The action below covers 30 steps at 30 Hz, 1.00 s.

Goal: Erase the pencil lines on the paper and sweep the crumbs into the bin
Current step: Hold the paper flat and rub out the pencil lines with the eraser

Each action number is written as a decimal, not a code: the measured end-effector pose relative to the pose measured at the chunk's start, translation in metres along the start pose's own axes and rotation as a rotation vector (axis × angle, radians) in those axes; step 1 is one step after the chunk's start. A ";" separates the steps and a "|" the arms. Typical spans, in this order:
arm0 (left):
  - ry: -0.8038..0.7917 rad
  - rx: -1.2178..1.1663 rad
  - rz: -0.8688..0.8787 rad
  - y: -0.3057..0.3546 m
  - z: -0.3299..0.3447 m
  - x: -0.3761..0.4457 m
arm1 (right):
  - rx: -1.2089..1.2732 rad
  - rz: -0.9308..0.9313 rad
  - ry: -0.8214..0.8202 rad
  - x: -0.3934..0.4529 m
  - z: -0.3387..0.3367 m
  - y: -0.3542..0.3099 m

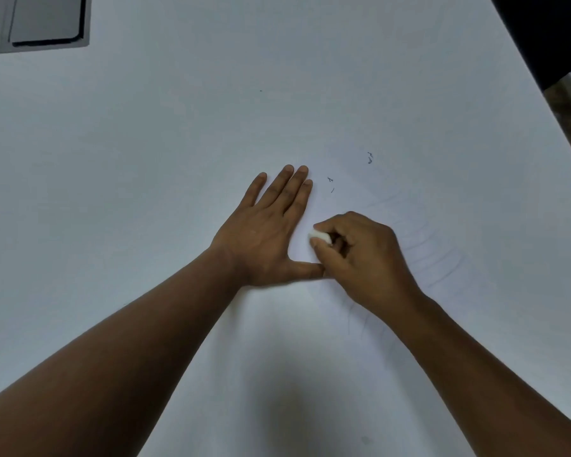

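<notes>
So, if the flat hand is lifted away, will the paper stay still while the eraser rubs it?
Probably not. The paper looks thin and lies flat, so it would likely slide or wrinkle. The left hand presses flat beside the white eraser, which suggests it needs holding. The right hand pinches the eraser, so it seems small and light.

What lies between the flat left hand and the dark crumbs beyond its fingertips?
Only bare white paper separates the left hand from the dark crumbs, in the head view.
</notes>
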<state>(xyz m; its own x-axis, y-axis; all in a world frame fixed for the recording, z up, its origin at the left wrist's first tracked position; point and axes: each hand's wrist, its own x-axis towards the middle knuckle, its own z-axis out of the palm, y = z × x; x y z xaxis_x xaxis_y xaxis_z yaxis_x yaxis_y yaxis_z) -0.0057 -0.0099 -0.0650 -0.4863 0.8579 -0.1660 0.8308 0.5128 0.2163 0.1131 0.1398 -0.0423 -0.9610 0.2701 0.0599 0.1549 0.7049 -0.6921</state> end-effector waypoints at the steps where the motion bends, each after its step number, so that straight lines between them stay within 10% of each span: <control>1: 0.007 0.015 0.008 -0.001 0.001 -0.001 | -0.053 -0.062 -0.037 0.001 0.003 -0.001; 24: 0.025 0.041 0.025 -0.002 0.004 0.000 | -0.283 -0.210 -0.057 0.017 0.007 -0.001; 30: -0.023 0.047 0.000 0.000 -0.001 0.000 | -0.182 0.032 0.069 0.034 -0.033 0.032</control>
<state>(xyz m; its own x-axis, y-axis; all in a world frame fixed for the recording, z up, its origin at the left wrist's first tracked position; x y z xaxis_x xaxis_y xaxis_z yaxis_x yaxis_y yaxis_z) -0.0058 -0.0095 -0.0640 -0.4802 0.8567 -0.1884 0.8428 0.5101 0.1714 0.0930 0.1929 -0.0387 -0.9380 0.3338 0.0934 0.2298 0.8006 -0.5533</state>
